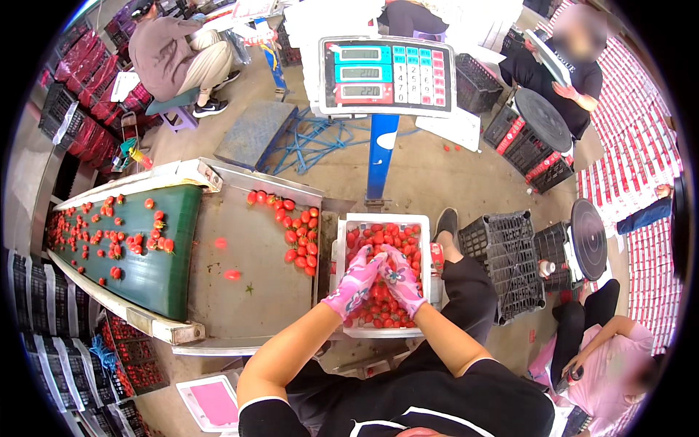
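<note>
Carefully, two hands in pink patterned gloves come together over a white box (384, 333) loaded with small red tomatoes (384, 315), at a packing station crowded with crates and co-workers. The left hand (357, 279) and the right hand (400, 279) meet at the fingertips above the fruit, palms turned inward; the grip of each is curved, but whether either is closed on a tomato cannot be told, as the gloves hide what lies beneath. The box stands directly in front of the person, just right of a metal counter (240, 313), where a loose cluster of tomatoes (301, 239) gathers along the upper right edge. Two blurred red spots show farther left on the same surface. Beyond them, a green conveyor belt (145, 280) carries scattered tomatoes (116, 244), most of them toward its far end. A digital scale display (386, 76) rises on a blue post (383, 156) behind the box. To the right stands a black plastic crate (506, 266). Around the floor, one person (171, 62) sits at upper left, another (582, 76) holds a pale panel at upper right, and a third, in a pink shirt (608, 364), sits at lower right.
</note>
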Demonstrator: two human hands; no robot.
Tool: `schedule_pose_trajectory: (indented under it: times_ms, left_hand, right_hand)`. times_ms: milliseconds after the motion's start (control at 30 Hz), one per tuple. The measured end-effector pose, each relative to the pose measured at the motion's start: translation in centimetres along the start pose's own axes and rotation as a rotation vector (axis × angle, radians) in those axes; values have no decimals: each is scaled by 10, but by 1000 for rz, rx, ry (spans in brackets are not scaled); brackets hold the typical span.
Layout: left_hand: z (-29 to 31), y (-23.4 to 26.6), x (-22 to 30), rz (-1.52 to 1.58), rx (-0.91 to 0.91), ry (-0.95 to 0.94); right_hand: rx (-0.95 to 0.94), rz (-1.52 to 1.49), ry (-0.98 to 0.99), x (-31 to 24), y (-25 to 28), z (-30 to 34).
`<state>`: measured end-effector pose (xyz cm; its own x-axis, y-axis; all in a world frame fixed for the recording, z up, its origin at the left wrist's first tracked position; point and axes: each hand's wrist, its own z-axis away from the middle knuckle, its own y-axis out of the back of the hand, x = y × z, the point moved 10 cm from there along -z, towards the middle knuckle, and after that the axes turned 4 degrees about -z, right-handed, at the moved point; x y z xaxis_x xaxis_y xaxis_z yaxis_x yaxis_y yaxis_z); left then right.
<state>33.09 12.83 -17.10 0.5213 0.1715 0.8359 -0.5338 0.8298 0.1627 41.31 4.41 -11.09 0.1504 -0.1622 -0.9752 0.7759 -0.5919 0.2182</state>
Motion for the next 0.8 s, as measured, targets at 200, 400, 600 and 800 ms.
schedule_pose_trajectory:
  times_ms: [200,400,600,800]
  left_hand:
    - [87,86,80,55,306,-128]
    - [151,161,-64,454,369,324]
    - [158,128,-72,666,138,353]
    - [137,120,-64,635,296,452]
  right_hand:
    - [-45,218,176,-38,14,9]
    - [-135,219,342,-66,-34,14]
    - [-180,229,435,-80,-63,26]
    - [-234,260,455,-92,-70,29]
